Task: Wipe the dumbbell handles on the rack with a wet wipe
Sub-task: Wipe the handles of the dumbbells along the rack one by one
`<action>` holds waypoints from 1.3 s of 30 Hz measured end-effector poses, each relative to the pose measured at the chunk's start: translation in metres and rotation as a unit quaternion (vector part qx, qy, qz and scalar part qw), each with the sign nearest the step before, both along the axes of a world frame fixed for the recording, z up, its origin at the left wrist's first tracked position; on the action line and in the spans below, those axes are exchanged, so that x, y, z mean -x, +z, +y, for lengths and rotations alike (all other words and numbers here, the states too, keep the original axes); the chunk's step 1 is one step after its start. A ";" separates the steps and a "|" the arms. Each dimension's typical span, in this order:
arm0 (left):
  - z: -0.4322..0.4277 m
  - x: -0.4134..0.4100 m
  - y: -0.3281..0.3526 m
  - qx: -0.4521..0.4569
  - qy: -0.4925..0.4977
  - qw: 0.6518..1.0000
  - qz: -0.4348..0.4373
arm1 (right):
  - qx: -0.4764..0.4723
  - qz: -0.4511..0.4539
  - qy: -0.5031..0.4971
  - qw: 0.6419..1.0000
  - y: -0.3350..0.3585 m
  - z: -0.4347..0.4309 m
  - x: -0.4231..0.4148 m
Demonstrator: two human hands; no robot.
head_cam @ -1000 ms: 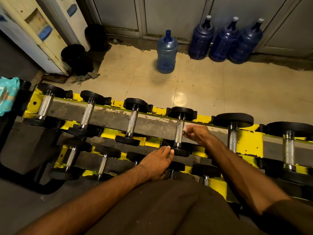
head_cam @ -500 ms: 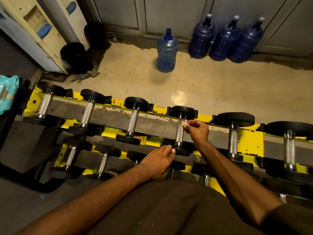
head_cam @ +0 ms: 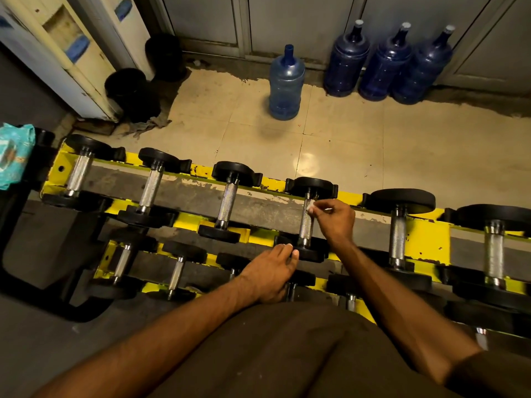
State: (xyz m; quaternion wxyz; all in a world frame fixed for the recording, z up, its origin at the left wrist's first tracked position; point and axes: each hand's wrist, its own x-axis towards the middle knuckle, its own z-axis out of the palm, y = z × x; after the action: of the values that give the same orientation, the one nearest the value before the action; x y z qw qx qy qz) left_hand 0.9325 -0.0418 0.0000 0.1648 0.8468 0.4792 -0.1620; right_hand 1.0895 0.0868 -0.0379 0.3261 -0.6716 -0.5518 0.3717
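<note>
The wet wipe point(head_cam: 310, 207), a small white wad pinched in the fingertips of my right hand point(head_cam: 336, 222), has slid up to the far end of the fourth dumbbell handle point(head_cam: 305, 229) on the top row of the yellow rack point(head_cam: 425, 237). This pass looks nearly finished. My left hand point(head_cam: 270, 271) steadies its near head with fairly straight fingers. Two handles wait rightward, unobstructed. A teal wipes pack point(head_cam: 14, 156) sits far left.
</note>
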 end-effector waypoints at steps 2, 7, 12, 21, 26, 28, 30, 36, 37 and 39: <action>-0.001 0.000 0.000 0.003 -0.002 1.000 0.003 | -0.026 -0.062 0.099 0.993 -0.001 -0.014 -0.004; 0.005 0.000 -0.001 0.002 -0.003 1.000 -0.007 | -0.056 -0.208 0.321 0.922 0.006 -0.018 -0.017; -0.002 -0.002 -0.003 0.007 0.001 1.000 -0.002 | -0.071 -0.202 0.180 0.960 0.014 0.002 0.003; 0.000 0.002 -0.006 -0.001 -0.004 1.000 -0.012 | -0.034 -0.430 0.428 0.794 0.024 -0.016 0.018; -0.003 -0.001 -0.007 -0.006 0.000 1.000 -0.015 | -0.076 -0.479 0.314 0.816 0.032 0.010 0.019; -0.003 0.000 -0.007 -0.006 -0.002 1.000 -0.013 | -0.074 -0.499 0.355 0.787 0.035 0.008 0.026; -0.001 0.001 -0.007 -0.010 -0.008 1.000 -0.012 | -0.073 -0.518 0.455 0.721 0.033 0.000 0.035; 0.003 0.000 -0.005 -0.023 -0.005 0.999 -0.027 | -0.050 -0.560 0.484 0.671 0.041 0.013 0.054; 0.003 0.000 -0.003 -0.022 -0.004 0.999 -0.025 | -0.049 -0.570 0.463 0.678 0.044 0.019 0.059; 0.001 0.000 -0.003 -0.021 -0.003 0.999 -0.024 | -0.049 -0.597 0.443 0.668 0.043 0.028 0.068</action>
State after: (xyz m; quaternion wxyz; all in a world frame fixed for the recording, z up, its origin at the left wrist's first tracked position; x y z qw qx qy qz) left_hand 0.9322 -0.0404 -0.0032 0.1577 0.8550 0.4761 -0.1320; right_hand 1.0215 0.1146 0.0051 -0.2430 -0.4100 -0.8784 -0.0354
